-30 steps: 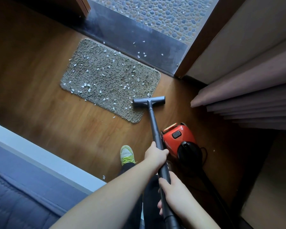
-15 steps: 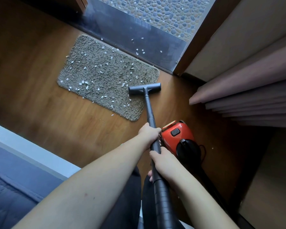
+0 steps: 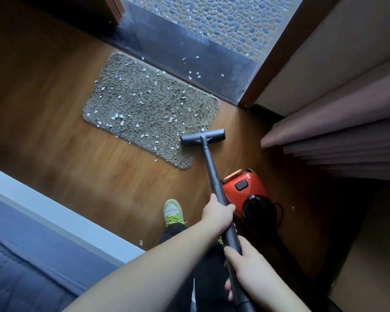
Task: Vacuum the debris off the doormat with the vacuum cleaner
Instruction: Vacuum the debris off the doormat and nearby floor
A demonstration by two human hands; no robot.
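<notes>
A grey shaggy doormat (image 3: 149, 109) lies on the wooden floor by the door sill, strewn with several small white scraps (image 3: 118, 115). The vacuum's dark T-shaped nozzle (image 3: 202, 137) sits at the mat's right near edge, half on the mat and half on the floor. Its dark wand (image 3: 213, 174) runs back toward me. My left hand (image 3: 216, 212) grips the wand higher up, and my right hand (image 3: 245, 264) grips it lower, near the hose. The red canister body (image 3: 245, 188) stands on the floor just right of the wand.
White scraps (image 3: 193, 74) also lie on the dark door sill (image 3: 212, 55), with a few on the floor. My green shoe (image 3: 172, 211) is on the floor left of the wand. Pink curtain folds (image 3: 338, 136) hang at right; a blue bed edge (image 3: 32, 233) fills the lower left.
The nozzle was pushed forward onto the mat's right end half a second ago, and has now been pulled back to the near right edge. Both hands drew back with the wand.
</notes>
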